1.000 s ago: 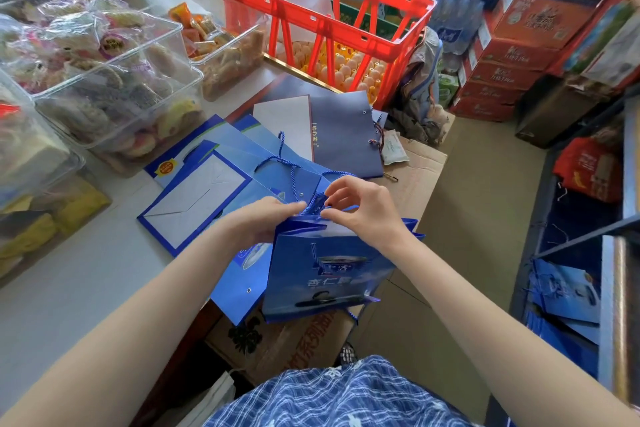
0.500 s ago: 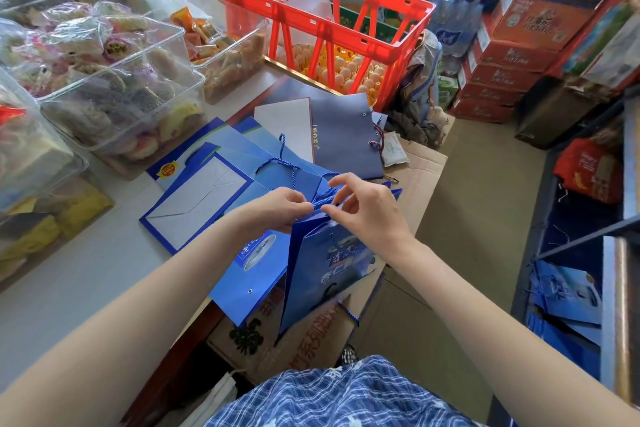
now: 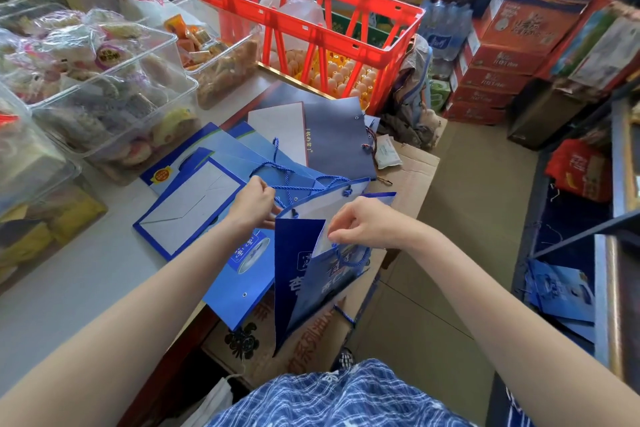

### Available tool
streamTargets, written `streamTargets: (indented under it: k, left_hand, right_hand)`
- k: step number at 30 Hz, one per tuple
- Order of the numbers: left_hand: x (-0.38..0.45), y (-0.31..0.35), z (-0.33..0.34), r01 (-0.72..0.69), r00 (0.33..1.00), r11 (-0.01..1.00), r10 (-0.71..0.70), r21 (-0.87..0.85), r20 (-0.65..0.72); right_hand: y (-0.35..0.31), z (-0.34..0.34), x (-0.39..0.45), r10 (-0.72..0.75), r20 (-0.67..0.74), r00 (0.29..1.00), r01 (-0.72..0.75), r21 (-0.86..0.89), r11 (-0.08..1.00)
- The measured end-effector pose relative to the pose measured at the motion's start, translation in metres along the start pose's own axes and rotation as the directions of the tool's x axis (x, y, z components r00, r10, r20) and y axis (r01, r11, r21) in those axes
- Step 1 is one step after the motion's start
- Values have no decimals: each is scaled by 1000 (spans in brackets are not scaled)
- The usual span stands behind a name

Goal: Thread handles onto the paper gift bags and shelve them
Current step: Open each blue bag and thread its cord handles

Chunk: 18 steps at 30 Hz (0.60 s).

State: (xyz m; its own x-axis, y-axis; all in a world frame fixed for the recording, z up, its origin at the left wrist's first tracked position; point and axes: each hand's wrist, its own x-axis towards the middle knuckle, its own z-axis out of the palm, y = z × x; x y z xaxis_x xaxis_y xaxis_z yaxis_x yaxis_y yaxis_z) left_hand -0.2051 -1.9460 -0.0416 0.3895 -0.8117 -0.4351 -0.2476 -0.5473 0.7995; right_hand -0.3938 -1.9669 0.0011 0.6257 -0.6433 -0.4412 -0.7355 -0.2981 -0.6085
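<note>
Gift bag: cord threading, step in hand

Gift bag, blue paper, is held open off the tabletop edge, hanging over the cardboard box below. Left hand has fingers curled round the far rim, near the eyelets and a blue cord that trails back over the flat stack. Right hand pinches the near rim, just above a cord loop already hanging on that panel. Both hands are narrow, closed on paper; cannot tell whether the left also nips the cord end.

Procedure (judgement):
- Near side looks threaded; far side appears to be the one in work, approx. half done
- Keep rim taut w/ right hand so the eyelet stays presented, feed cord end from outside in, knot inside
- Don't crease the panel; paper is stiff but folds mark easily
- Check both loops hang to equal length before shelving

Surroundings:
- Flat unthreaded bags lie stacked on tabletop, overlapping; a darker navy bag sits behind them
- Loose cord lies across that stack, may snag or drag a flat bag off the edge when pulled
- Red crate w/ eggs stands behind the stack, clear bins of wrapped snacks to the left
- Metal shelf at right, finished blue bags already lying on a lower level; path to it runs across open floor, box corner is the only obstacle
</note>
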Motion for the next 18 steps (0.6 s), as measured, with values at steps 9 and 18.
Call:
streamTargets:
  k: [9,18]
  left_hand:
    - [9,6,6,-102,995,987,104,127,-10]
    - [14,5,13,-145,987,975,155,168,-48]
  right_hand:
    - [-15,-11,2,98,305,947,-63,-122,990]
    - [-1,-21,-9,97,375,922,-104,0,995]
